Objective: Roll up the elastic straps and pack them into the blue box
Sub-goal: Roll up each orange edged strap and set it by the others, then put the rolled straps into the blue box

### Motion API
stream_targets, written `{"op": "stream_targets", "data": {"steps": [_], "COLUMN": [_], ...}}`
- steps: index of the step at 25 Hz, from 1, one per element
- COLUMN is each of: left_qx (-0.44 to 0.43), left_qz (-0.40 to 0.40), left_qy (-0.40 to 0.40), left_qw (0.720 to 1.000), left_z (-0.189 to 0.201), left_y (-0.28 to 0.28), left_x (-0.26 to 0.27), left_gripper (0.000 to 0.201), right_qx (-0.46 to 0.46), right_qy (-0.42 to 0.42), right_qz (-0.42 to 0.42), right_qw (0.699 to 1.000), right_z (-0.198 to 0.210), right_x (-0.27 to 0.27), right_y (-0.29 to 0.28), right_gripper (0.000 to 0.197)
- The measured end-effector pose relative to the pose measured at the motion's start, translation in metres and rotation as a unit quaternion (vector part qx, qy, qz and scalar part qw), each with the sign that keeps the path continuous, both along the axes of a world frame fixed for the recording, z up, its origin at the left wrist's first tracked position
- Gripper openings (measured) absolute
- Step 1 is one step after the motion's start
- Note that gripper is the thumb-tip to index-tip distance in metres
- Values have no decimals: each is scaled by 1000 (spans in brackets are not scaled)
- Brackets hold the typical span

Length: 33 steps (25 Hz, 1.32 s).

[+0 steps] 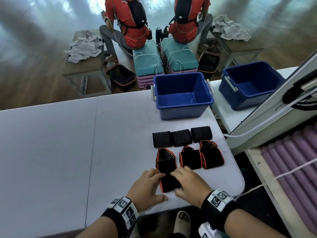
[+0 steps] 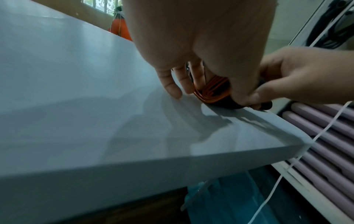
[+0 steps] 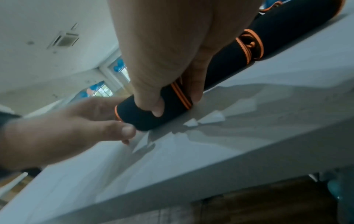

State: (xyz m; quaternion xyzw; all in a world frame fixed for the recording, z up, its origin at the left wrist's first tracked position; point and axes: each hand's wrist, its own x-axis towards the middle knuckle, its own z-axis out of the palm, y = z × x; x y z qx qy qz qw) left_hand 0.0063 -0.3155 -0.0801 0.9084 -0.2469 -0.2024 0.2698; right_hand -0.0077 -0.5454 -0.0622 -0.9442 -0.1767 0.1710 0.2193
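An orange-edged black elastic strap [image 1: 169, 182] lies near the table's front edge, its near end wound into a roll [image 3: 145, 115], with the orange spiral of the roll's end [image 2: 212, 92] in the left wrist view. My left hand [image 1: 158, 183] holds the roll's left end between thumb and fingers. My right hand [image 1: 178, 182] grips the right part, its thumb [image 3: 157, 106] pressed on the front. The strap's unrolled part [image 1: 166, 160] runs away from me. The empty blue box [image 1: 182, 93] stands beyond, at the table's far edge.
Two more orange-edged straps [image 1: 189, 158] [image 1: 211, 155] lie to the right, and three black ribbed straps [image 1: 181, 137] lie in a row behind them. A second blue box [image 1: 248, 83] stands far right. The table's right edge [image 1: 238, 169] is close. Two people in red sit beyond.
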Motion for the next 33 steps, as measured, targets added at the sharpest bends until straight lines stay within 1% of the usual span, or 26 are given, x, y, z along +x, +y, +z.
{"op": "stream_targets", "data": {"steps": [2,4,6,8,10,11,12,13,14,15,16,17,18,19,20,21,23,25,27,29,31,32,33], "left_qx": [-20,-30,-22,-46,-63,-61,-52,-41,-31,-27,-28,-31,-31,-30,-28,-25,-23,-29,-32,-27,-13,-5,1], "left_qz": [25,73,135,211,258,267,272,272,270,268,272,283,296,307,313,313,308,302,299,300,299,301,305], "left_qy": [7,44,70,95,111,114,113,108,103,98,96,96,96,94,91,90,93,102,112,123,132,132,126], "left_qw": [999,996,988,972,958,955,954,955,957,958,957,954,950,947,945,945,947,947,947,946,945,945,944], "left_z": [-1,0,1,0,-2,-2,-2,-2,-1,-1,-1,0,1,2,4,4,5,4,2,1,7,13,19], "left_y": [2,0,-3,-5,-8,-10,-12,-13,-15,-17,-18,-18,-19,-20,-21,-24,-32,-40,-45,-44,-38,-34,-30], "left_x": [-5,-5,-4,-4,-4,-4,-4,-3,-3,-1,1,4,10,16,23,30,39,43,46,49,57,65,77], "left_gripper": [51,30,21,16,25,32,39,45,50,51,50,48,45,43,42,40,39,39,40,43,52,57,60], "right_qx": [50,109,141,163,148,119,90,76,71,77,98,131,160,175,180,177,150,111,102,113,121,122,113], "right_qy": [48,104,125,140,134,127,121,117,118,121,130,137,145,147,141,127,69,21,22,53,74,70,57], "right_qz": [-66,-144,-210,-277,-313,-317,-315,-313,-313,-316,-324,-338,-351,-359,-364,-367,-376,-392,-395,-374,-361,-362,-365], "right_qw": [995,978,959,937,928,932,937,939,940,938,932,922,911,905,903,904,912,913,913,919,922,921,922], "right_z": [2,7,7,5,4,4,4,5,6,4,4,4,5,6,7,9,17,24,27,27,28,33,38], "right_x": [-3,-4,-3,-3,-3,-3,-3,-4,-4,-4,-3,-1,1,3,4,6,12,19,24,27,33,40,52], "right_y": [2,4,9,12,15,16,18,19,21,24,26,28,29,29,27,22,4,-19,-36,-44,-48,-53,-60], "right_gripper": [46,36,33,38,43,40,33,29,33,38,37,30,18,16,25,28,19,13,14,17,13,8,7]}}
